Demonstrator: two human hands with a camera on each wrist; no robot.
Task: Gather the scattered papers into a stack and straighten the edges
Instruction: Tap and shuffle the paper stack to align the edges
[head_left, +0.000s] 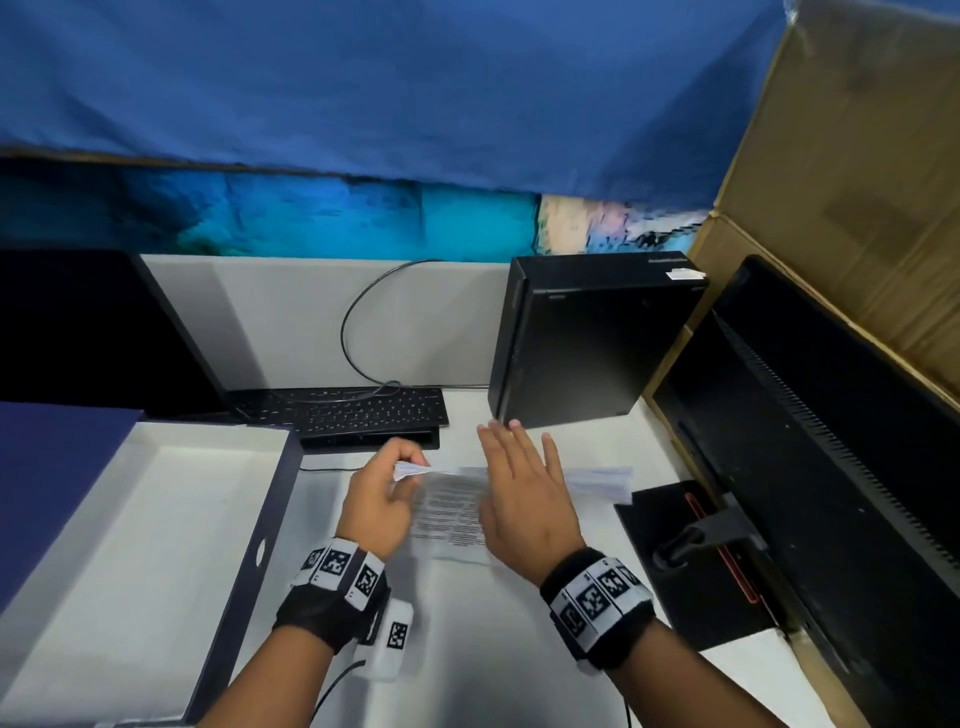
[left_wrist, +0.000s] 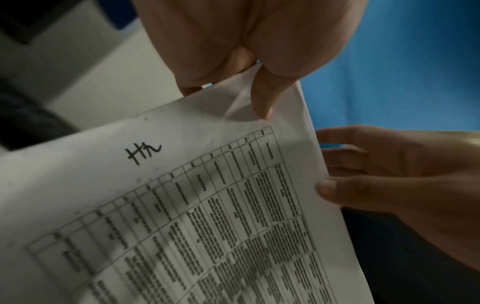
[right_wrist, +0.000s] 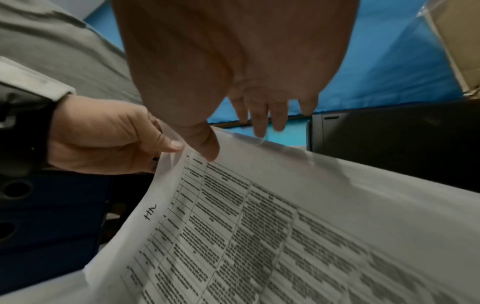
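Papers (head_left: 451, 512): printed sheets, held above the desk (head_left: 488, 649) middle, before the keyboard (head_left: 353, 413). Left hand (head_left: 378, 499): fingers curled, pinching the papers' left edge. Right hand (head_left: 524, 499): fingers straight and spread, palm down over the sheets, thumb (right_wrist: 205, 144) touching the top page.

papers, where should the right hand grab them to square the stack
Probably the right edge of the papers, coming from the right, opposite the left hand, which pinches the far left corner. The right hand hovers flat with straight fingers, and loose sheets stick out on that side.
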